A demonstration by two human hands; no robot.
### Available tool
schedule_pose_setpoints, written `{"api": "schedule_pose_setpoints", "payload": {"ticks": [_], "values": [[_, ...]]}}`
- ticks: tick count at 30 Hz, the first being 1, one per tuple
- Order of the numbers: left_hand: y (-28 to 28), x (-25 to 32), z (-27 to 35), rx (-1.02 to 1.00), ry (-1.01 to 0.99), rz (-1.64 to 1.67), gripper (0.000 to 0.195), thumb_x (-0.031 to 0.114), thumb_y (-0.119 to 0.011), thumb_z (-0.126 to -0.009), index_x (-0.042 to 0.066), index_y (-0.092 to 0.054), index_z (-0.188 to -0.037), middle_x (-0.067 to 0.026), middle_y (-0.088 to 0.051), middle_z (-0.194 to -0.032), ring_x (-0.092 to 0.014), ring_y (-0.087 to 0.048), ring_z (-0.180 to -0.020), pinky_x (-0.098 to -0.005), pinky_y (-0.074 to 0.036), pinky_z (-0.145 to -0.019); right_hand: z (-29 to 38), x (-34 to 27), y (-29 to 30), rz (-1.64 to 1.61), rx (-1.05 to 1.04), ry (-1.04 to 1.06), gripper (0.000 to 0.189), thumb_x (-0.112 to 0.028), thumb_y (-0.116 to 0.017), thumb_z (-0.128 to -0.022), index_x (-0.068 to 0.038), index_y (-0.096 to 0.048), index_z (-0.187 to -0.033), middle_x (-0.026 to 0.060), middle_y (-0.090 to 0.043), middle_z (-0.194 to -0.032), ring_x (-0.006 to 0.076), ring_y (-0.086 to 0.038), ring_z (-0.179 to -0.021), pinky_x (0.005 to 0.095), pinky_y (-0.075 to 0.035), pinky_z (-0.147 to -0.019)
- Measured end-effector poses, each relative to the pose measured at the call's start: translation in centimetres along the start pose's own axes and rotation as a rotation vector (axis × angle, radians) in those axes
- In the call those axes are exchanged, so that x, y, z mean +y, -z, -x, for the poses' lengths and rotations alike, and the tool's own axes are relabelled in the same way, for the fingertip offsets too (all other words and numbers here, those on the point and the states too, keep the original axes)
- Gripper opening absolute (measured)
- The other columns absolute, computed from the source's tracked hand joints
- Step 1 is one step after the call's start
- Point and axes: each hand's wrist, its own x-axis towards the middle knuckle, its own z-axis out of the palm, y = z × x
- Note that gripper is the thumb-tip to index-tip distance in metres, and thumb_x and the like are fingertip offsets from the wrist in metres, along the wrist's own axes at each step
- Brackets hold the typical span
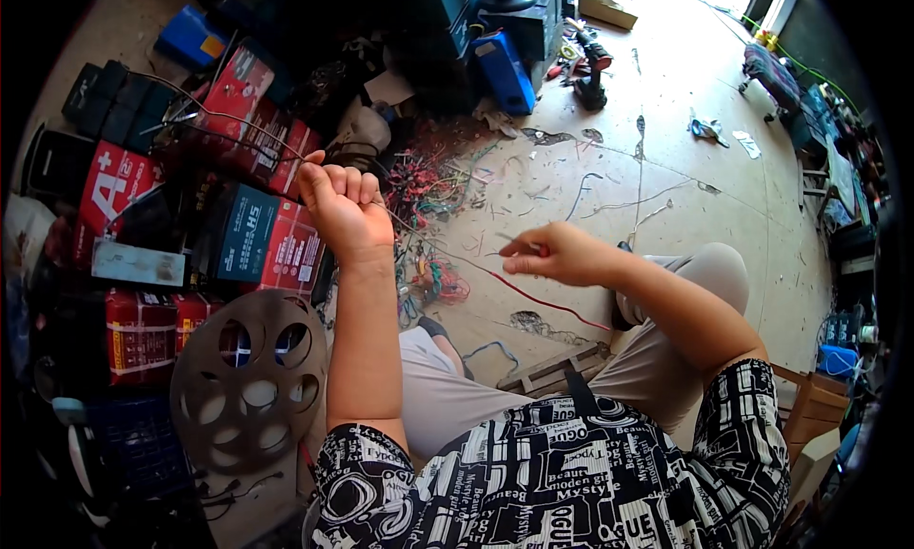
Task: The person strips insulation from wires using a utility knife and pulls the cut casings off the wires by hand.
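My left hand (346,210) is raised and closed around a thin dark wire (443,247). The wire runs from the stacked boxes at upper left, through my fist, and down to the right. Its lower end carries a red section (546,300) that hangs free below my right hand. My right hand (560,254) is closed on a small thin tool (508,237) with a grey, blade-like tip and a bit of red; its exact kind is hidden by my fingers. The tool is close above the wire, and I cannot tell whether they touch.
Red and dark battery boxes (268,245) crowd the left side, beside a round metal plate with holes (246,399). Tangled wire scraps (418,181) litter the floor. A cordless drill (593,74) stands farther off. A low wooden stool (553,367) is between my legs.
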Motion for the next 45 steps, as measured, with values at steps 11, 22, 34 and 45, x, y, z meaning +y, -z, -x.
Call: {"api": "schedule_pose_setpoints", "payload": {"ticks": [11,22,34,45], "values": [[5.9,-2.0,-3.2,0.340,0.178,0.284,0.024,0.032,-0.040,-0.100,0.011,-0.047,-0.092,0.0040,-0.027,-0.057,-0.008,-0.020,-0.046,-0.0205,-0.023,-0.042,-2.2,1.7,-4.6,-0.177,-0.040,0.079,0.017,-0.017,-0.057,-0.092,-0.007,-0.065,-0.104,-0.0006,-0.059,-0.067,0.0059,-0.048,-0.061,0.0230,-0.039,-0.056],[2.2,-2.6,0.1,-0.140,0.452,-0.782,0.026,0.020,-0.045,-0.098,0.002,-0.063,-0.098,-0.0029,-0.066,-0.084,-0.011,-0.061,-0.070,-0.0223,-0.049,-0.066,0.0,2.7,-0.3,-0.126,0.333,0.016,0.019,-0.020,-0.061,-0.090,-0.006,-0.066,-0.101,0.0069,-0.063,-0.071,0.0139,-0.054,-0.060,0.0273,-0.044,-0.058],[-0.6,-7.1,7.4,-1.007,-0.292,-1.310,0.017,0.010,-0.062,-0.086,0.004,-0.066,-0.101,-0.0096,-0.065,-0.090,-0.026,-0.062,-0.077,-0.0317,-0.048,-0.069,1.4,1.7,7.3,0.729,0.231,0.252,0.013,-0.021,-0.069,-0.078,-0.014,-0.067,-0.089,0.0025,-0.062,-0.082,0.0219,-0.058,-0.085,0.0354,-0.047,-0.074],[-0.8,-10.3,7.3,-0.552,0.243,-0.927,0.021,0.014,-0.052,-0.094,0.000,-0.064,-0.106,-0.0013,-0.058,-0.070,-0.009,-0.054,-0.063,-0.0221,-0.040,-0.056,2.8,-3.9,12.0,0.807,1.399,1.200,0.041,-0.042,-0.050,-0.093,-0.003,-0.063,-0.094,0.0071,-0.057,-0.078,0.0193,-0.054,-0.073,0.0298,-0.046,-0.067]]}}
